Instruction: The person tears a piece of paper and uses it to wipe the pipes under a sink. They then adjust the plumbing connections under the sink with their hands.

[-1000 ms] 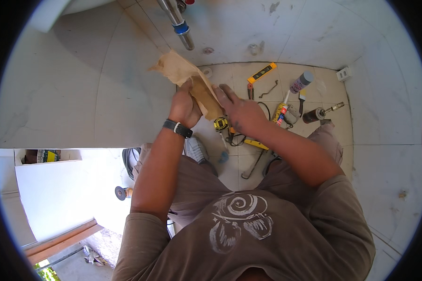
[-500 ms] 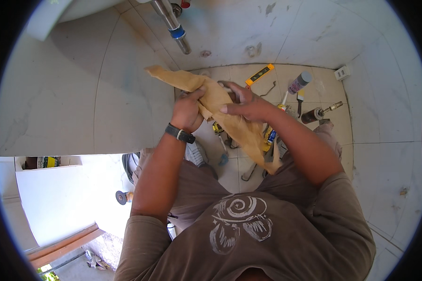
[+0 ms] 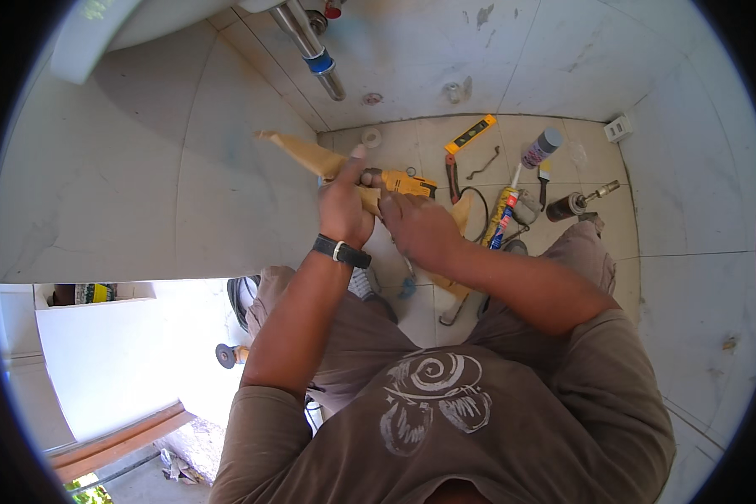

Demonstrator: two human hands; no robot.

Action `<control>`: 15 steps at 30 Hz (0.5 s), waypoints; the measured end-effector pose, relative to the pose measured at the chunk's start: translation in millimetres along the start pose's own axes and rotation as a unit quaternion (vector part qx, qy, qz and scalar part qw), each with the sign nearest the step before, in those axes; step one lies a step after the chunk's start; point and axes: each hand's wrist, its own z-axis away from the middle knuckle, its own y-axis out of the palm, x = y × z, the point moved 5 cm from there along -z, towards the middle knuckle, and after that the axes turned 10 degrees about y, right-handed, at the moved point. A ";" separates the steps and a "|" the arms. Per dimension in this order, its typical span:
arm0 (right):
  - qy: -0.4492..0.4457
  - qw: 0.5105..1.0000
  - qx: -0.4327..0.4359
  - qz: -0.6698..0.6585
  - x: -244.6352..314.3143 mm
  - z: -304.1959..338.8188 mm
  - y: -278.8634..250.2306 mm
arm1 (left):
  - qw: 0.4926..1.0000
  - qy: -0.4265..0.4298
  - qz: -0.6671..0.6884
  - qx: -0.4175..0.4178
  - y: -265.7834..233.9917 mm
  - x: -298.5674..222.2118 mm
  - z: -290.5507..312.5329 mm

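Note:
A tan sheet (image 3: 307,155), like stiff paper or cloth, is folded and held in front of me above the floor. My left hand (image 3: 344,206), with a dark watch on the wrist, grips it with the thumb pointing up. My right hand (image 3: 420,228) is closed beside it with the fingers curled over the sheet's edge. Part of the sheet hangs below and behind my right hand. Beyond my hands a yellow power drill (image 3: 407,183) shows on the floor, partly hidden by my fingers.
On the tiled floor lie a yellow spirit level (image 3: 470,133), a spray can (image 3: 542,147), a sealant tube (image 3: 501,218), a paintbrush (image 3: 545,176) and a tape roll (image 3: 371,138). A chrome drain pipe (image 3: 307,38) hangs under the basin. An angle grinder (image 3: 229,356) is at the left.
The sheet has gone from spread out to more folded, uncovering the yellow drill. My right hand has turned over and moved down, its fingers curling in.

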 end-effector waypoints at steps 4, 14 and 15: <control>0.010 0.974 -0.024 -0.226 1.1 0.3 -14.1 | 0.997 0.051 -0.043 -0.029 1.2 -21.7 -5.0; -0.263 0.922 -0.203 0.199 -16.4 -7.5 -101.7 | 0.866 -0.160 -0.326 0.344 37.9 1.0 35.2; -0.312 0.898 -0.214 0.226 -12.0 -3.1 -103.4 | 0.854 -0.185 -0.327 0.359 40.3 7.2 41.4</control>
